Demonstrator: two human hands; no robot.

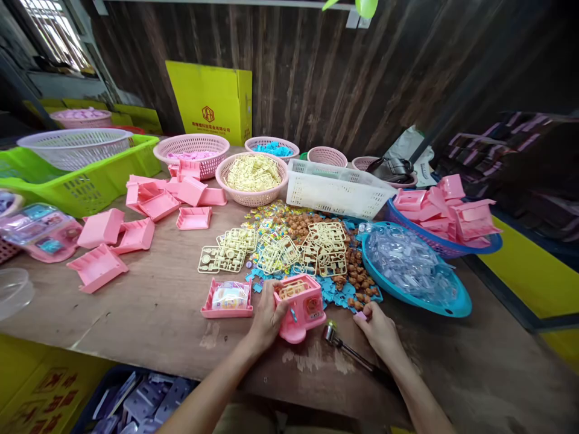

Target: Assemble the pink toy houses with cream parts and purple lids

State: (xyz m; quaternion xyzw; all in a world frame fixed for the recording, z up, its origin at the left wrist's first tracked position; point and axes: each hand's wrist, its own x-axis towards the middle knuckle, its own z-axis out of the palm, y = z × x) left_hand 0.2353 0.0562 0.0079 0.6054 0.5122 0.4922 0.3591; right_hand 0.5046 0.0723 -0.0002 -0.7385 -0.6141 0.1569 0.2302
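My left hand (266, 318) is closed around the left side of a pink plastic toy box (301, 306) standing on the wooden table (149, 313). My right hand (379, 328) rests on the table to its right, fingers pinched on a small pale pink piece at the edge of a pile of blue and brown bits (353, 283). A small metal hammer (346, 345) lies between the two hands. A pink tray holding a packed insert (228, 298) sits just left of the toy box. Cream plastic part frames (271, 250) lie spread behind it.
Loose pink trays (102, 247) are scattered to the left. Pink baskets (252, 175), a white crate (337, 190) and a green crate (81, 181) line the back. A blue dish of clear parts (414, 271) and a blue basket of pink trays (446, 220) stand at right.
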